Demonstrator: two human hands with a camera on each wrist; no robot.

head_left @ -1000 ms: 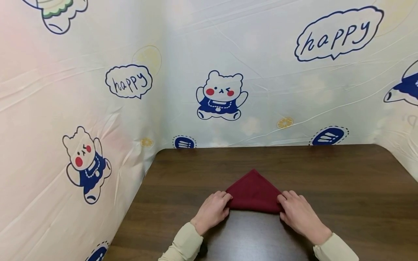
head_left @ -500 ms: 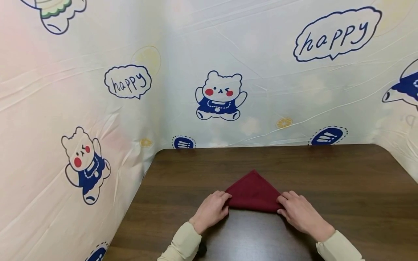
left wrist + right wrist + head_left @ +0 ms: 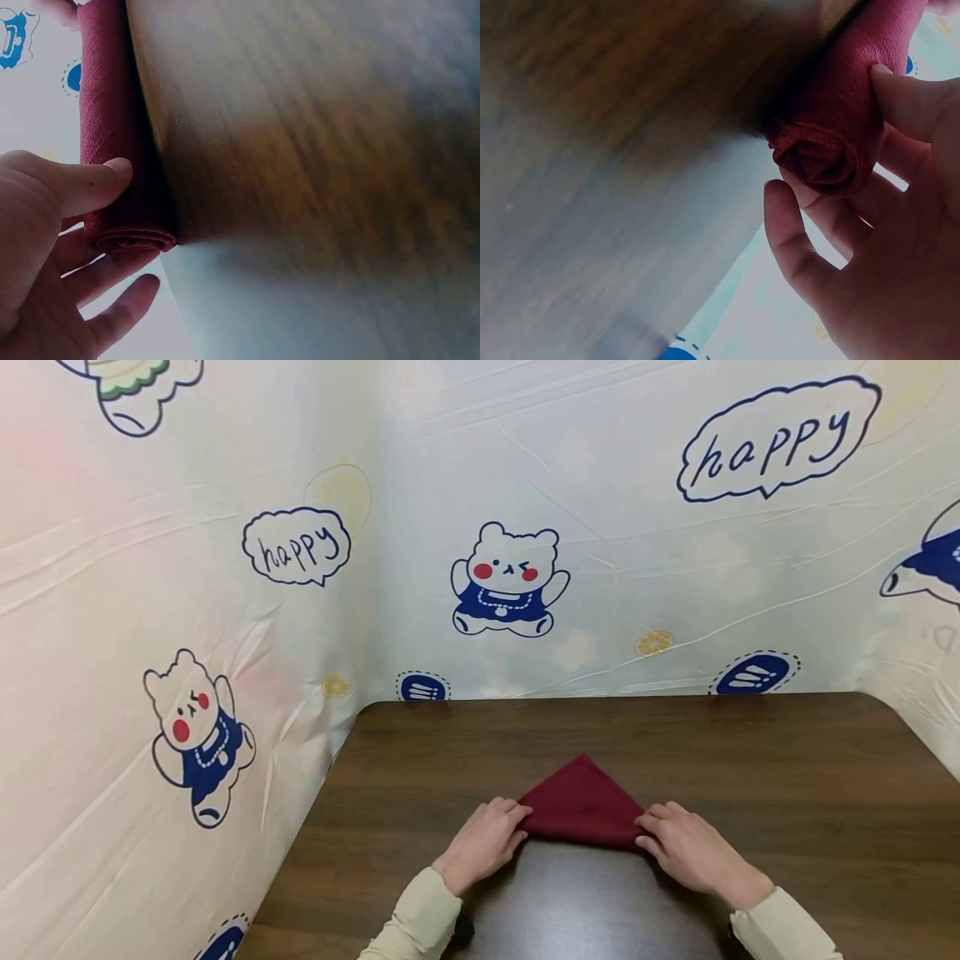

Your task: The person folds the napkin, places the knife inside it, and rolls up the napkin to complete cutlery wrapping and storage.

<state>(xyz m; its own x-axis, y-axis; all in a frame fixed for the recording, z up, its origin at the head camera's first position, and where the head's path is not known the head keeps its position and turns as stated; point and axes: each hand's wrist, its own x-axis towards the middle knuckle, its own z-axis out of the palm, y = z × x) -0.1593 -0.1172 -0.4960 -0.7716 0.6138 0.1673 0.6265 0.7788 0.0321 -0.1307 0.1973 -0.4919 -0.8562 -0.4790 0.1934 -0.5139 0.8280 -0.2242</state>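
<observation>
A dark red cloth [image 3: 583,806] lies on the brown table, its far part a flat triangle pointing away from me and its near edge rolled up. My left hand [image 3: 486,842] pinches the left end of the roll; in the left wrist view the thumb [image 3: 94,187] presses on the rolled cloth [image 3: 111,112] with fingers around its spiral end. At the right end, my right hand [image 3: 693,847] holds the roll between thumb and fingers. The right wrist view shows that end of the cloth [image 3: 829,154] as loose coiled layers, the thumb [image 3: 911,97] against its side.
The wood-grain table [image 3: 420,752] extends around the cloth on all sides. Behind it and to the left hangs a pale curtain [image 3: 615,568] printed with bears and speech bubbles, meeting the table's far edge.
The triangle's far tip sits very slightly nearer to me, so the cloth is rolled a touch further. Both hands keep their places at the roll's ends, with the right wrist shifted slightly outward.
</observation>
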